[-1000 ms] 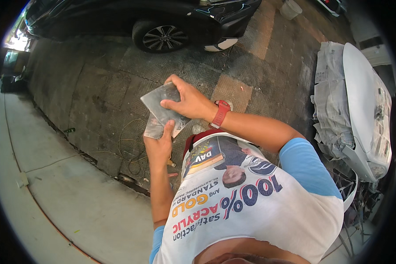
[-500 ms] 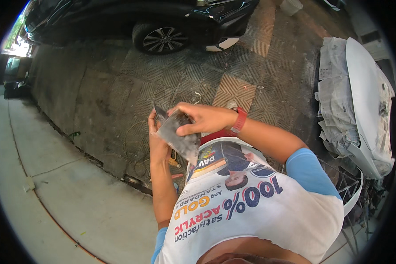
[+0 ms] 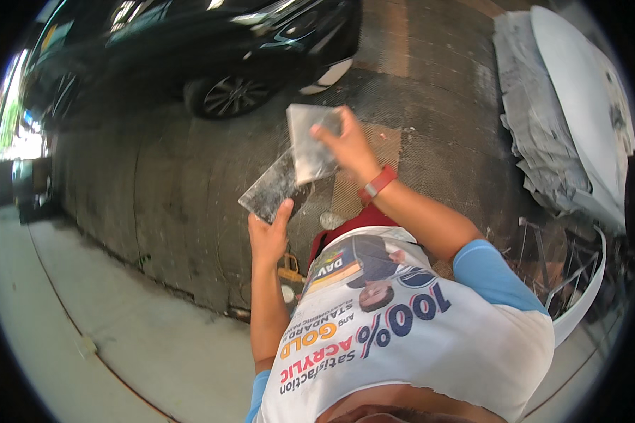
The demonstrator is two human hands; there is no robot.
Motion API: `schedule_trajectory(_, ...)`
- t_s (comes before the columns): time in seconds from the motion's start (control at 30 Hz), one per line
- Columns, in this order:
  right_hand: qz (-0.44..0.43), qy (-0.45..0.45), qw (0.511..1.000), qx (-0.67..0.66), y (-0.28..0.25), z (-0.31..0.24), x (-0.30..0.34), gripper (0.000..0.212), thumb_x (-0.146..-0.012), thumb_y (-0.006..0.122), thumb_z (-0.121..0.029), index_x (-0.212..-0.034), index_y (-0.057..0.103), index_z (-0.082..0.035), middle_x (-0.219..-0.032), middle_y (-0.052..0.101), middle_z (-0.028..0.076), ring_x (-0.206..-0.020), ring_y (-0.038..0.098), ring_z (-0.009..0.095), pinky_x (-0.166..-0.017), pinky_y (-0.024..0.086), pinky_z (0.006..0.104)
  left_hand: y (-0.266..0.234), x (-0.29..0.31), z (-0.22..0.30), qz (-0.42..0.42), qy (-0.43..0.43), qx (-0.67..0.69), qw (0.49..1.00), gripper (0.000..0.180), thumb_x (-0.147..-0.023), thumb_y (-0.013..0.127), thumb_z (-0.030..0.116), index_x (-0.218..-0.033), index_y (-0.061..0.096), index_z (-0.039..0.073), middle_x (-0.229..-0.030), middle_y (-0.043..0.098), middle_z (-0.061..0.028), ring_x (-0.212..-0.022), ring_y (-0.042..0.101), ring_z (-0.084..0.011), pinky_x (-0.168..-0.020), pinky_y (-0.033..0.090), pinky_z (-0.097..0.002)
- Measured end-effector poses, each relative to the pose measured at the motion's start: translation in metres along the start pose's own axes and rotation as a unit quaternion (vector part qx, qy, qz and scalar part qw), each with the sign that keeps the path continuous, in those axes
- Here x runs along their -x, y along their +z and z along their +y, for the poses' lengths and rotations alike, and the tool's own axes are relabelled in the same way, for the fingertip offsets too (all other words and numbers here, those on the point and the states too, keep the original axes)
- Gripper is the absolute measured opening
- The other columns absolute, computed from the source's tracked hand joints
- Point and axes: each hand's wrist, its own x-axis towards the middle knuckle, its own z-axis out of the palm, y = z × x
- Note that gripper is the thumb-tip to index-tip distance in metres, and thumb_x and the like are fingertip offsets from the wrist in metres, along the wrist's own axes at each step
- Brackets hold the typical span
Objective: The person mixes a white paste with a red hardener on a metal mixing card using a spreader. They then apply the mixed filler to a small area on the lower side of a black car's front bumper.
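Dark textured flooring (image 3: 169, 183) occupies the work area, bounded on the left by a pale, smooth concrete strip (image 3: 155, 338); a black car (image 3: 141, 70) stands at the far side, and a curved white panel (image 3: 578, 92) with wrinkled grey sheets (image 3: 536, 106) stands at the right. Both hands are engaged in front of the torso, above the flooring. The left hand (image 3: 268, 236) grasps a dark mottled plate (image 3: 269, 189) at its near edge, thumb toward the face; the right hand (image 3: 353, 151) grips a pale grey plate (image 3: 310, 144) by its right side, thumb laid across it. The pale plate overlaps the dark one in view; actual contact cannot be confirmed. Risk assessment: each plate is gripped at one side only, so a hard push on a free end could twist it loose and drop it. A misjudged stroke could drive an edge into the left thumb, and any loose residue could fall onto the printed white shirt (image 3: 402, 352). Both plates appear flat, thin and straight-edged; the dark one is blotched with pale smears, the other dull and chalky. Blur prevents identification of their material.
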Motion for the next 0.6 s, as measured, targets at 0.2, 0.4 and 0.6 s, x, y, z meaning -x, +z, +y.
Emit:
schedule_trajectory(0.2,-0.087,-0.066,0.989,0.102,-0.082,-0.008,-0.019,0.047,-0.093,0.084,-0.034,-0.120,0.060,-0.004,-0.119,0.068,0.011,-0.115,0.063,0.015,-0.096,0.055,0.0375,0.083,-0.049,0.028,-0.133,-0.034,-0.059,0.989,0.050,-0.104,0.072,0.040,-0.124,0.070,-0.005,-0.114,0.075,-0.0108,-0.106,0.063,-0.0157,-0.094,0.050,-0.0363)
schedule_trajectory(0.4,-0.208,-0.046,0.959,0.187,-0.177,-0.053,-0.037,0.061,-0.097,0.079,-0.046,-0.132,0.059,0.000,-0.130,0.064,0.011,-0.123,0.059,0.017,-0.101,0.050,0.0354,0.179,-0.109,0.032,-0.229,-0.192,0.340,0.892,0.067,-0.108,0.064,0.039,-0.161,0.037,0.006,-0.141,0.065,-0.0139,-0.124,0.067,-0.0293,-0.116,0.048,-0.0473)
schedule_trajectory(0.6,-0.011,0.052,0.951,-0.305,-0.298,-0.102,-0.047,0.051,-0.102,0.074,-0.039,-0.136,0.059,-0.005,-0.128,0.068,0.007,-0.120,0.066,0.017,-0.099,0.057,0.0348,0.317,-0.173,0.100,-0.259,-0.015,0.189,0.947,0.053,-0.094,0.079,0.008,-0.142,0.057,-0.001,-0.132,0.069,-0.0105,-0.120,0.066,-0.0216,-0.109,0.049,-0.0375)
